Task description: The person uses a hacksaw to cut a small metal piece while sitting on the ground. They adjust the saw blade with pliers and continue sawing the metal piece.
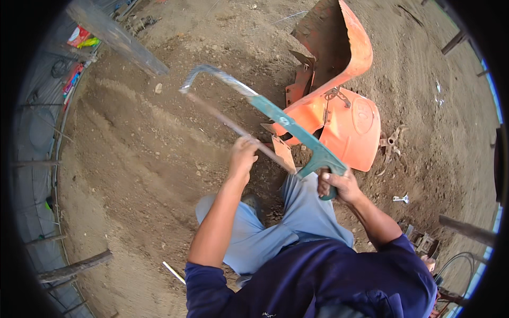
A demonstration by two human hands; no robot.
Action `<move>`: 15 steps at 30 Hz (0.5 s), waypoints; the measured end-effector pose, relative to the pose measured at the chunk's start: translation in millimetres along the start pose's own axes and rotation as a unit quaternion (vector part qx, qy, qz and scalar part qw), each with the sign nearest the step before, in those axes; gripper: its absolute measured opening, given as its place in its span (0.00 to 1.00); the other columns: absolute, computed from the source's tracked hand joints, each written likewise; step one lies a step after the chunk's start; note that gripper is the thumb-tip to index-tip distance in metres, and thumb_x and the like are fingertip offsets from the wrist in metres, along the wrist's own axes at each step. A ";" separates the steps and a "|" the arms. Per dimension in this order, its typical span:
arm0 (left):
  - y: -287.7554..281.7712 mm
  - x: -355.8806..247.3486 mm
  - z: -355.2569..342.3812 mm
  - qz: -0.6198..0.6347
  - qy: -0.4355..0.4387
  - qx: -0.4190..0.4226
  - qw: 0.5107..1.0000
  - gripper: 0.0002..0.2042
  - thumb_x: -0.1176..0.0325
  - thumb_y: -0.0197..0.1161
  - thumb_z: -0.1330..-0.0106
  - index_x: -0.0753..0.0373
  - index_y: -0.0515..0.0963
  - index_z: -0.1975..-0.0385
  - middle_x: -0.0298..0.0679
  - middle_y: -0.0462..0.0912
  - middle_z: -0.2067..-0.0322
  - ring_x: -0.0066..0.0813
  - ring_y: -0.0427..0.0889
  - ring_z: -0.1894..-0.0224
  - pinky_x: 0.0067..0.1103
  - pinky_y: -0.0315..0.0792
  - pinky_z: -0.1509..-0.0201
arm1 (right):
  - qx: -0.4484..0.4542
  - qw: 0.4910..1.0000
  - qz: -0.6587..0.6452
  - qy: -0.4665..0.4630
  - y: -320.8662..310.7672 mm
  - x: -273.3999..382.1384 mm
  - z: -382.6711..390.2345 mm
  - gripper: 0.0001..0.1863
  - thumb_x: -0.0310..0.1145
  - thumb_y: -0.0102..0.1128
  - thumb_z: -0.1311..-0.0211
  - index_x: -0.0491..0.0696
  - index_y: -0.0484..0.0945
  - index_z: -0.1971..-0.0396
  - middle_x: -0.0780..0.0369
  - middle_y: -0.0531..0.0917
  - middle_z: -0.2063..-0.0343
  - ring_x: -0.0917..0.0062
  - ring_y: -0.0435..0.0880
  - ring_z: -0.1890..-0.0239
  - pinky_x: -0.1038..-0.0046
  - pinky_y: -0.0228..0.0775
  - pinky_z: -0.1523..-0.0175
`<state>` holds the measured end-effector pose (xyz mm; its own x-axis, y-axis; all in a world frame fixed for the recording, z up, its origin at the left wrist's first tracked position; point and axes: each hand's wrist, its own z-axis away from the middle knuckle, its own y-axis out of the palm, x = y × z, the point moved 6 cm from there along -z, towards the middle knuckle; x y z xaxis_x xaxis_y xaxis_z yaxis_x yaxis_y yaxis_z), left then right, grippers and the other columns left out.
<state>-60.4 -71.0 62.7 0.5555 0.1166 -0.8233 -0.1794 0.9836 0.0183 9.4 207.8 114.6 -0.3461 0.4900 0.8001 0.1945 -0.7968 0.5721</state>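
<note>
A hacksaw (281,121) with a green frame and a bare metal front bow is held up over my knees, slanting from upper left to lower right. My right hand (339,185) is wrapped round its green handle. Below the frame runs the thin brownish blade (220,117), a little blurred. The curled fingers of my left hand (243,159) are closed at the middle of this blade; the fingertips are partly hidden. Just beyond the saw lies an orange sheet-metal machine cover (352,127), joined to a curved orange guard (358,50) with a dirty inner side.
Bare soil with small stones surrounds me. A metal tine piece (391,143) and a silver wrench (401,199) lie at the right. Wooden posts (119,37) stand at the edges, near a grey sheet wall (34,138). A white stick (174,272) lies at lower left.
</note>
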 end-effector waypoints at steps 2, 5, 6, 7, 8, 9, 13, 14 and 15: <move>8.7 19.3 -30.7 -0.191 0.049 -0.041 0.979 0.35 0.66 0.68 0.31 0.70 0.64 0.26 0.57 0.74 0.32 0.46 0.78 0.33 0.37 0.73 0.31 | -0.048 0.990 0.127 -0.023 -23.5 21.1 4.6 0.13 0.35 0.70 0.30 0.41 0.78 0.66 0.62 0.79 0.81 0.75 0.79 0.78 0.68 0.76 0.69; 15.7 34.4 -65.2 -0.239 0.068 -0.034 0.968 0.37 0.68 0.69 0.33 0.71 0.62 0.25 0.60 0.71 0.30 0.48 0.75 0.30 0.36 0.72 0.30 | -0.052 0.957 0.284 0.027 -46.7 37.1 7.1 0.12 0.33 0.70 0.29 0.39 0.82 0.66 0.66 0.81 0.80 0.81 0.79 0.76 0.74 0.72 0.69; 16.6 38.9 -70.4 -0.242 0.055 -0.035 0.968 0.37 0.68 0.69 0.33 0.71 0.62 0.25 0.60 0.70 0.29 0.48 0.75 0.30 0.37 0.71 0.29 | -0.043 0.945 0.322 0.049 -52.1 39.4 6.9 0.11 0.33 0.70 0.29 0.39 0.82 0.65 0.67 0.80 0.80 0.83 0.78 0.76 0.75 0.71 0.69; 17.3 47.3 -72.4 -0.218 0.005 -0.052 0.974 0.34 0.65 0.69 0.33 0.69 0.66 0.28 0.55 0.74 0.32 0.46 0.77 0.33 0.39 0.73 0.32 | -0.033 0.922 0.381 0.067 -56.8 41.3 6.1 0.09 0.30 0.68 0.30 0.39 0.83 0.62 0.69 0.76 0.81 0.84 0.72 0.76 0.75 0.66 0.71; 23.9 55.2 -71.2 -0.184 -0.028 -0.023 0.982 0.32 0.63 0.69 0.33 0.68 0.68 0.30 0.53 0.76 0.34 0.45 0.77 0.34 0.40 0.73 0.34 | -0.034 0.912 0.407 0.027 -59.1 48.9 4.0 0.08 0.29 0.66 0.30 0.39 0.83 0.60 0.69 0.74 0.81 0.84 0.71 0.76 0.75 0.65 0.71; 31.7 63.0 -68.4 -0.149 -0.062 0.012 0.987 0.31 0.62 0.69 0.33 0.66 0.70 0.32 0.51 0.77 0.36 0.45 0.77 0.35 0.40 0.73 0.36 | -0.012 0.898 0.441 0.008 -59.0 52.4 1.4 0.08 0.28 0.65 0.30 0.39 0.83 0.57 0.69 0.73 0.81 0.84 0.69 0.77 0.75 0.65 0.71; 68.8 94.6 -57.9 -0.018 -0.101 -0.020 0.995 0.21 0.65 0.73 0.40 0.74 0.79 0.52 0.49 0.86 0.55 0.37 0.86 0.53 0.32 0.78 0.50 | 0.061 0.835 0.546 -0.018 -57.4 54.0 -13.5 0.17 0.23 0.61 0.32 0.39 0.82 0.45 0.61 0.77 0.79 0.80 0.74 0.77 0.72 0.71 0.69; 77.1 105.9 -59.2 0.025 -0.127 -0.034 0.991 0.22 0.66 0.73 0.40 0.74 0.79 0.51 0.49 0.86 0.54 0.37 0.86 0.53 0.33 0.78 0.49 | 0.058 0.814 0.577 -0.019 -59.1 53.5 -18.4 0.19 0.23 0.60 0.33 0.39 0.82 0.43 0.60 0.78 0.79 0.80 0.76 0.77 0.72 0.72 0.69; 82.8 113.5 -63.0 0.027 -0.124 -0.060 0.990 0.22 0.67 0.71 0.39 0.75 0.78 0.49 0.54 0.86 0.52 0.42 0.87 0.51 0.34 0.79 0.48 | 0.065 0.822 0.565 -0.007 -60.2 50.7 -23.1 0.20 0.22 0.59 0.34 0.39 0.81 0.42 0.56 0.81 0.77 0.76 0.80 0.76 0.71 0.75 0.67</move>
<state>-63.3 15.0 -65.0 0.7224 0.2140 -0.6575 -0.3012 0.9533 -0.0207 -41.1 272.4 116.5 0.1344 -0.5328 0.8355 0.4820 -0.7015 -0.5248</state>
